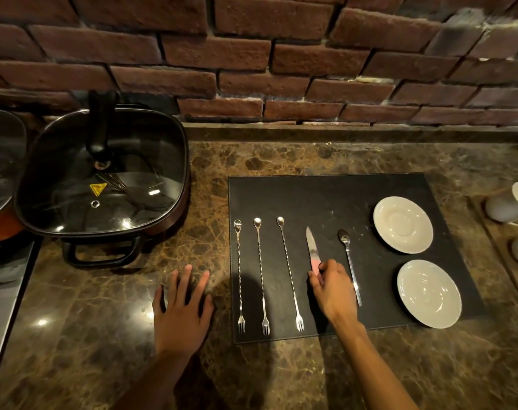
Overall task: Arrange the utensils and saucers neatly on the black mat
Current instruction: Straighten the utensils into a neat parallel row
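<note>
A black mat (pixel 325 196) lies on the marble counter. Three long twisted bar spoons with fork ends lie side by side on its left part: the first (pixel 239 276), the second (pixel 261 276) and the third (pixel 289 273). A knife (pixel 311 247) with a pink handle lies to their right, blade pointing away. My right hand (pixel 333 288) is closed on its handle. A teaspoon (pixel 350 267) lies just right of that hand. Two white saucers rest on the mat's right side, one far (pixel 403 224), one near (pixel 429 293). My left hand (pixel 182 309) lies flat on the counter left of the mat.
A square electric pan (pixel 103 179) with a glass lid stands at the back left, its handle toward me. White cups (pixel 509 202) sit in a tray at the right edge. A brick wall rises behind the counter. A metal surface borders the far left.
</note>
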Action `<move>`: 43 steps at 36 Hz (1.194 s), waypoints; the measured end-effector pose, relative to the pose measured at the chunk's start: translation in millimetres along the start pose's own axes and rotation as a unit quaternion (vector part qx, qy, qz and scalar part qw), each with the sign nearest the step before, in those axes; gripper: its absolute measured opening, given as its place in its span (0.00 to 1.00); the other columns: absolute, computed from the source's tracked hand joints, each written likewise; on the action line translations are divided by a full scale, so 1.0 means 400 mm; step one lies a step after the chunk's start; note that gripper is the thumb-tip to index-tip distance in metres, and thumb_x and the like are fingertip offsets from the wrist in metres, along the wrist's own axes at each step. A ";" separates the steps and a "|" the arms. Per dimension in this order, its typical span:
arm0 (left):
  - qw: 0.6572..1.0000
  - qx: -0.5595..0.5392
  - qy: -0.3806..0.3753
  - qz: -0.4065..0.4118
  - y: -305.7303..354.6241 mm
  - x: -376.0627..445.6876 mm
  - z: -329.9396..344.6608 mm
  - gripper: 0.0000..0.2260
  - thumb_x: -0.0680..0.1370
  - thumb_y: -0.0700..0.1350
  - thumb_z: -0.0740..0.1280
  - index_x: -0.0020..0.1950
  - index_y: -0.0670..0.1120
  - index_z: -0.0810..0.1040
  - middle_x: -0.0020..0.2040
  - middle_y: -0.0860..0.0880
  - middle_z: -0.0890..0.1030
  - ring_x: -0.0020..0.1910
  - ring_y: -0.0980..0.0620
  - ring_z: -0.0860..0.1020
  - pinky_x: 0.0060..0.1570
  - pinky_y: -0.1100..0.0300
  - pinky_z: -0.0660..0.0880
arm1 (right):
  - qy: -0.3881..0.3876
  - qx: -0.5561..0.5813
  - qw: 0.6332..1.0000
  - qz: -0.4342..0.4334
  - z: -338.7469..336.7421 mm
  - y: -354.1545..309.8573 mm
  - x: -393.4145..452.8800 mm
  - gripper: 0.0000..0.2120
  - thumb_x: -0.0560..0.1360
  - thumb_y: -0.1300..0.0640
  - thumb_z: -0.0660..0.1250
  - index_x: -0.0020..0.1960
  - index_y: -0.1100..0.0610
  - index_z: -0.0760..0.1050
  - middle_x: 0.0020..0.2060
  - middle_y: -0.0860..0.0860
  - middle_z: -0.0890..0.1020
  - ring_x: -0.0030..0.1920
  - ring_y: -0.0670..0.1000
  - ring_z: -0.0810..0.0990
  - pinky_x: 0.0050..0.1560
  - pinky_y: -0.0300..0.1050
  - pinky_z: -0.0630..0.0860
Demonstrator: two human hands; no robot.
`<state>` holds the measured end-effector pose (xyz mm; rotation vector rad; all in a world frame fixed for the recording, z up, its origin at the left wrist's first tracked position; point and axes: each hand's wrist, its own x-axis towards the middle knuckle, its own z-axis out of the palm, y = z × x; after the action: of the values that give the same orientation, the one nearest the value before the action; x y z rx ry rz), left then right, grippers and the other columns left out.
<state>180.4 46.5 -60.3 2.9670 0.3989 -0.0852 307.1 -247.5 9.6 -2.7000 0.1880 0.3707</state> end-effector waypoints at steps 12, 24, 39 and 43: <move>1.000 0.005 -0.004 0.001 0.004 -0.001 -0.010 0.25 0.82 0.58 0.51 0.79 0.57 0.65 0.81 0.47 0.63 0.81 0.43 0.60 0.75 0.39 0.56 | -0.005 0.009 1.000 -0.001 0.011 -0.007 -0.001 0.10 0.78 0.49 0.63 0.49 0.56 0.71 0.49 0.53 0.76 0.48 0.57 0.78 0.49 0.50 0.76; 1.000 -0.002 -0.007 0.000 0.002 -0.002 -0.003 0.25 0.81 0.58 0.52 0.79 0.57 0.65 0.81 0.47 0.62 0.81 0.44 0.59 0.76 0.39 0.56 | 0.056 -0.003 0.997 0.054 -0.070 0.055 0.037 0.11 0.79 0.51 0.63 0.54 0.59 0.73 0.53 0.56 0.76 0.50 0.57 0.78 0.47 0.50 0.75; 1.000 -0.008 -0.010 -0.005 0.017 -0.005 -0.034 0.26 0.81 0.58 0.50 0.79 0.56 0.64 0.81 0.45 0.64 0.80 0.43 0.60 0.75 0.38 0.58 | 0.012 -0.068 0.998 0.008 -0.089 0.114 0.082 0.08 0.77 0.57 0.62 0.50 0.62 0.73 0.49 0.61 0.78 0.47 0.64 0.78 0.45 0.52 0.74; 1.000 -0.003 -0.010 -0.001 0.016 -0.004 -0.031 0.26 0.81 0.58 0.51 0.78 0.55 0.66 0.80 0.45 0.64 0.80 0.42 0.62 0.74 0.37 0.59 | -0.008 -0.071 0.997 0.004 -0.107 0.107 0.103 0.10 0.75 0.55 0.65 0.49 0.62 0.75 0.48 0.61 0.80 0.46 0.63 0.79 0.44 0.50 0.74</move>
<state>181.1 41.9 -47.1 2.9577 0.4001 -0.1135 348.3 -307.2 19.5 -2.8366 0.1752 0.4232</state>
